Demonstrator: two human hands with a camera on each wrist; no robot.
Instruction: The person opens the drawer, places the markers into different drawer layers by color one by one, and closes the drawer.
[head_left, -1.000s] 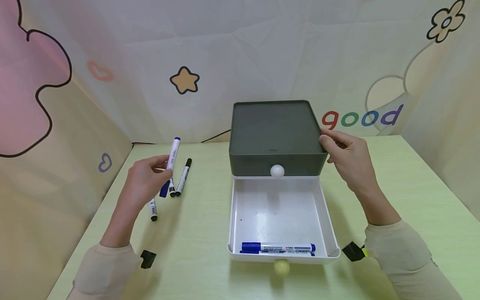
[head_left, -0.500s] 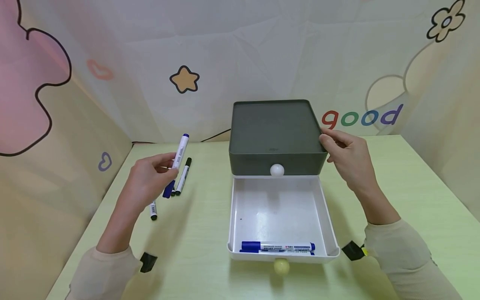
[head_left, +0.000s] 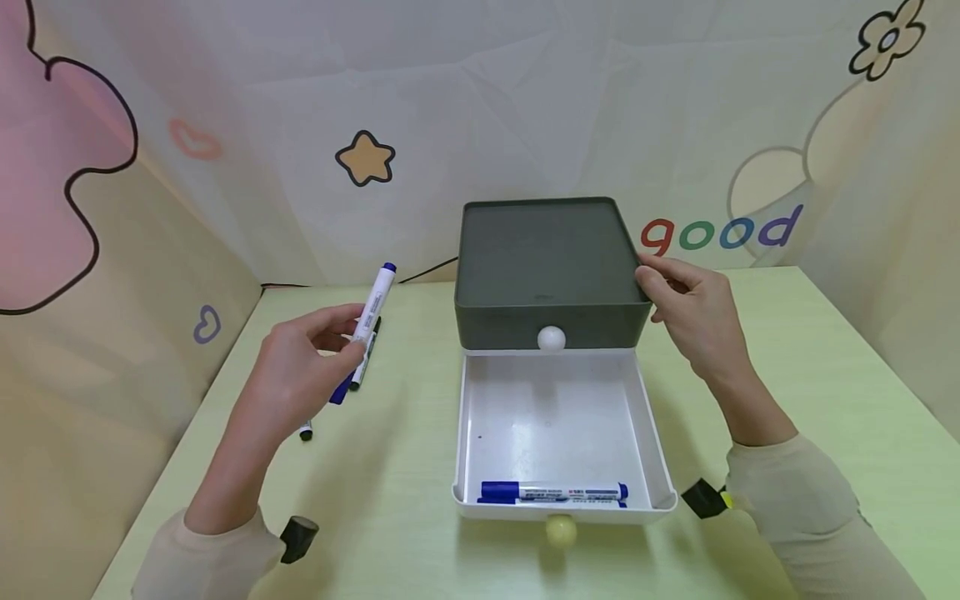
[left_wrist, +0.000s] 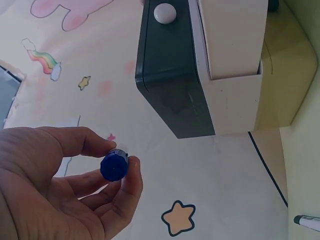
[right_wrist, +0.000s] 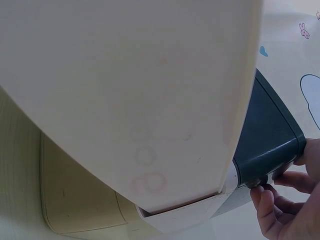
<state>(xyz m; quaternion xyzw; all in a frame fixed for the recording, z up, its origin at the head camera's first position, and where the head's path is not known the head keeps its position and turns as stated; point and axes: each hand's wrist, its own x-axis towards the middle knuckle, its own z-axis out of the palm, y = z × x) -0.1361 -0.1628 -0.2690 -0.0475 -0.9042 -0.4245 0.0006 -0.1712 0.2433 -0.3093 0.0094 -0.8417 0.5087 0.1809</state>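
Pale green worktop [head_left: 405,475], head view: left hand [head_left: 300,367] pinches a blue marker [head_left: 374,302], left of the open drawer [head_left: 555,417]; right hand [head_left: 696,315] touches the grey box [head_left: 551,250]. Left wrist — marker end-on. Right wrist — hand at box's edge, grip unclear.

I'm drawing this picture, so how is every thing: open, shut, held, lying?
Held blue marker: capped, tilted
Left hand: pinching that marker
Dark green top drawer unit: shut
Right hand: touching that unit's side
White drawer: pulled open
Blue markers inside: capped, lying
Black markers: lying on the table, partly hidden
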